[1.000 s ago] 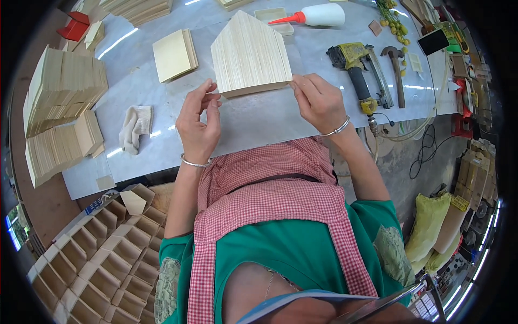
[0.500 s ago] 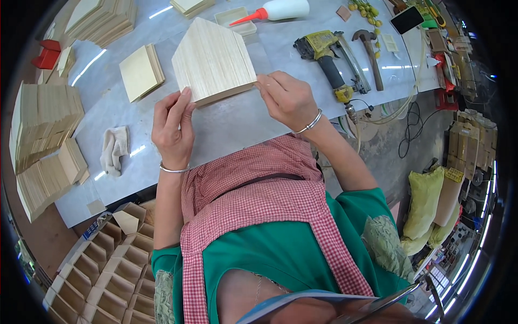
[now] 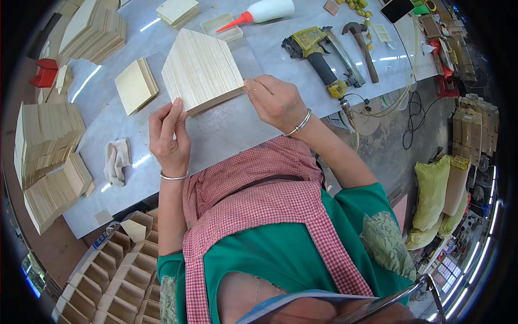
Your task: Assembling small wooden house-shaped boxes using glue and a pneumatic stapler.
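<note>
I hold a pale wooden house-shaped piece (image 3: 200,69), with a pointed top, over the grey worktable (image 3: 232,129). My left hand (image 3: 170,137) grips its near left corner. My right hand (image 3: 276,101) pinches its near right corner. Both wrists wear a thin metal bangle. The piece lies nearly flat, its point away from me.
A yellow nail gun (image 3: 318,51), a hammer (image 3: 360,40), a glue bottle (image 3: 261,11) and a small tray (image 3: 221,27) lie beyond. Square wood panels (image 3: 135,85) and stacks of panels (image 3: 46,140) sit left, with a white cloth (image 3: 116,159). Wooden compartment boxes (image 3: 108,270) stand below.
The view has shifted, so the table and house piece now sit further right and lower in the picture. Both hands keep their hold on the piece's near corners.
</note>
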The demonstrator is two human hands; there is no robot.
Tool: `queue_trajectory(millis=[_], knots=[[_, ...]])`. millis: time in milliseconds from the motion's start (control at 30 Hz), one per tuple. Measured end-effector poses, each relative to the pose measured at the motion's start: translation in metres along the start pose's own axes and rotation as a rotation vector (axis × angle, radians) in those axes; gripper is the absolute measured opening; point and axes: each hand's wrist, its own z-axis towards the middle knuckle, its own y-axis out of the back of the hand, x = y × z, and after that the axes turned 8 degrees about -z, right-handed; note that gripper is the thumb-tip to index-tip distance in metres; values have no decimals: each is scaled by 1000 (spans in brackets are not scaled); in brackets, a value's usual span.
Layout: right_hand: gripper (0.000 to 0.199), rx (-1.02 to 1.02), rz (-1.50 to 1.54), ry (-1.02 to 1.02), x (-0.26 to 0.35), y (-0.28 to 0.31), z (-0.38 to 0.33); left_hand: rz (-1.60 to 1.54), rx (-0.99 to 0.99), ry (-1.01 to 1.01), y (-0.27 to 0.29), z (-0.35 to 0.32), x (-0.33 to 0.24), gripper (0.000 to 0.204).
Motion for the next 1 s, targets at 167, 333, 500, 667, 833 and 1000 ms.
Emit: queue_trajectory(millis=[167, 333, 500, 667, 833, 1000], knots=[[32, 25, -275, -140, -51, 30, -8, 12, -12, 0, 0, -1, 3, 26], [69, 618, -541, -718, -97, 61, -38, -6, -27, -55, -1, 0, 1, 27], [74, 643, -472, -735, -111, 57, -28, -46, -46, -46, -2, 0, 3, 27], [60, 741, -4, -928, -85, 116, 30, -73, -41, -29, -1, -2, 7, 27], [43, 759, 475, -1040, -4, 157, 78, -85, -46, -38, -1, -2, 7, 27], [32, 937, 557, -1044, 22, 153, 93, -87, -51, -34, -3, -2, 7, 29]])
